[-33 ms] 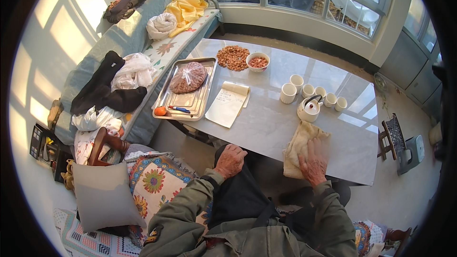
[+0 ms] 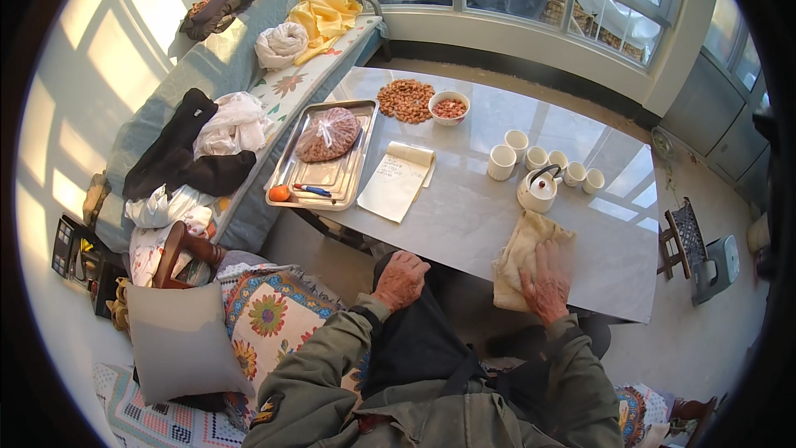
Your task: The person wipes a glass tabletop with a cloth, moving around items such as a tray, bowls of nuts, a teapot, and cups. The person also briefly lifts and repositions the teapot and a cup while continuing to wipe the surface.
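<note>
My right hand [image 2: 547, 282] lies flat, fingers stretched out and slightly blurred, on a folded beige cloth [image 2: 516, 257] that hangs over the near edge of the grey table [image 2: 464, 228]. Just beyond the cloth stands a small white teapot [image 2: 535, 196] with a dark handle. Behind it are several white cups [image 2: 501, 163], grouped close together. My left hand [image 2: 401, 280] rests on my knee near the table edge, its fingers curled in and nothing visible in them. Left of the middle lies an open notepad [image 2: 394, 187] with handwriting.
A metal tray [image 2: 361, 168] holds a plastic bag of nuts [image 2: 330, 137], an orange-red fruit [image 2: 279, 193] and a blue pen [image 2: 313, 191]. Loose nuts [image 2: 405, 99] and a bowl [image 2: 448, 119] sit at the far edge. Clothes cover the bench at left; a grey cushion [image 2: 184, 336] lies beside me.
</note>
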A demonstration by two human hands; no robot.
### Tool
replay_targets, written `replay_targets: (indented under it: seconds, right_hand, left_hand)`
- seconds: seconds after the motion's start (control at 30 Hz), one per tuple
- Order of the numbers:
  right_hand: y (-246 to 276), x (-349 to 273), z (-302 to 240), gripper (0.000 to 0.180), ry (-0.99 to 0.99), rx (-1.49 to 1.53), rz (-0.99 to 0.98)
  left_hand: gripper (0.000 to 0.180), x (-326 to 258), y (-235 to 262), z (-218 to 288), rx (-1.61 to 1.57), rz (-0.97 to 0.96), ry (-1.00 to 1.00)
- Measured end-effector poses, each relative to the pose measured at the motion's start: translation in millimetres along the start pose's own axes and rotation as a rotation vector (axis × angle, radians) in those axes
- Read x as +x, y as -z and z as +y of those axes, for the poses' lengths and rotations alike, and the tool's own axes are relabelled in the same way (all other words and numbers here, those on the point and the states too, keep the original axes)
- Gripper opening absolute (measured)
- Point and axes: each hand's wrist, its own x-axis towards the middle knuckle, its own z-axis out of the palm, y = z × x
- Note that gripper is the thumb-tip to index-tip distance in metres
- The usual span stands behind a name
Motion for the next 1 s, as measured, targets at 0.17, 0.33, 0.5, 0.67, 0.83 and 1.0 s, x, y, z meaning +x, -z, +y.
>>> replay_targets:
  seconds: [0.17, 0.33, 0.5, 0.67, 0.83, 1.0]
  right_hand:
    - [1.6, -0.9, 11.8, 0.070, 0.012, -0.005, -0.002]
    - [15.7, 3.1, 43.7, 0.071, -0.104, -0.038, -0.160]
    - [33.2, -5.8, 79.9, 0.068, -0.185, -0.108, -0.032]
    - [49.0, -10.7, 128.3, 0.068, -0.285, -0.201, -0.068]
    - [58.1, -19.1, 176.7, 0.067, -0.368, -0.253, -0.067]
    - [69.6, -25.5, 217.3, 0.065, -0.462, -0.300, -0.083]
  left_hand:
    - [0.025, -5.8, -1.3, -2.3, 0.013, -0.022, 0.020]
    - [0.022, -8.0, 0.0, -3.0, 0.012, 0.009, 0.021]
    - [0.022, -6.7, -2.3, -5.6, 0.007, -0.008, 0.017]
    - [0.020, -8.0, -4.8, -9.2, -0.008, 0.001, 0.014]
    - [0.019, -6.5, -3.1, -10.0, -0.032, 0.027, 0.015]
    - [0.019, -5.1, -0.2, -9.4, -0.032, -0.002, 0.038]
